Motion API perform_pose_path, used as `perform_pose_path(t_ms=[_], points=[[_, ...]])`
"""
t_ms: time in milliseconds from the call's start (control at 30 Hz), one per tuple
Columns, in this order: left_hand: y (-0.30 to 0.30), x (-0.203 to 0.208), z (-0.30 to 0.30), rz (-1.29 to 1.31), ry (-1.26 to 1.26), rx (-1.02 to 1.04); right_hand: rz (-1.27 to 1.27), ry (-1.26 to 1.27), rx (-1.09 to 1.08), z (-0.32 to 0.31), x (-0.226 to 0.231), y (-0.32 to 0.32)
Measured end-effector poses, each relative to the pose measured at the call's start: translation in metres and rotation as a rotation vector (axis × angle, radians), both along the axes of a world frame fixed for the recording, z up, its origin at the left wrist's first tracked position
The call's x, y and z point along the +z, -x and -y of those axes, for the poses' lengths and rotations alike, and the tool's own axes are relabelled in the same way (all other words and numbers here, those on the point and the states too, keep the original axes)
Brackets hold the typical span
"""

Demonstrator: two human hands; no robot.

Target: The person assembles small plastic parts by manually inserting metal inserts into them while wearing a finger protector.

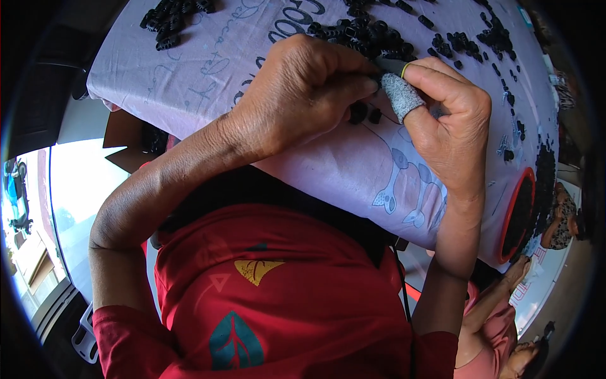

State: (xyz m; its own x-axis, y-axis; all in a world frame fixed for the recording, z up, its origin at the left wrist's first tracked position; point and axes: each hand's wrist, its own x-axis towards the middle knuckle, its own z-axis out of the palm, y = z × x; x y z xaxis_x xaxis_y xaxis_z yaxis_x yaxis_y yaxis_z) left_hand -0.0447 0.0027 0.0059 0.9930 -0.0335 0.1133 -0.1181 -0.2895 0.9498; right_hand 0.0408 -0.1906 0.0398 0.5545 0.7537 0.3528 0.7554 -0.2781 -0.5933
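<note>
Over the near part of the cloth-covered table, my two hands meet at their fingertips. My left hand point(303, 95) is closed in a pinch on a small black part point(377, 78), mostly covered by the fingers. My right hand point(456, 117) is closed on a thin grey blade point(392, 64), its tip against the black part; any handle is hidden in the palm. Grey wrapping point(401, 98) covers the right thumb, and a yellow band point(404, 69) circles a finger. Just beyond the fingertips lies a heap of small black ribbed parts point(372, 35).
A pale printed cloth point(315, 170) covers the table. Another black pile point(169, 25) lies at the far left, with more pieces point(461, 44) scattered along the right. A red-rimmed basin point(505, 240) stands at the right edge. Other people sit beyond it. A cardboard box point(123, 142) is at left.
</note>
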Motion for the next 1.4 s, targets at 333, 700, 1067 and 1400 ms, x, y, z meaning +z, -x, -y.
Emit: perform_pose_path(t_ms=[333, 700, 1067, 1400], points=[[-0.003, -0.006, 0.001, -0.027, 0.076, 0.008, 0.097, -0.024, -0.021, -0.004, -0.001, 0.001], [-0.004, 0.002, -0.007, -0.135, 0.226, -0.066, -0.020, -0.054, -0.007, -0.001, -0.004, 0.002], [-0.006, 0.005, -0.010, -0.198, 0.255, -0.080, 0.113, -0.082, -0.028, -0.003, -0.004, 0.004], [-0.007, 0.005, -0.012, -0.175, 0.253, -0.118, 0.129, -0.152, -0.023, -0.006, -0.010, 0.004]])
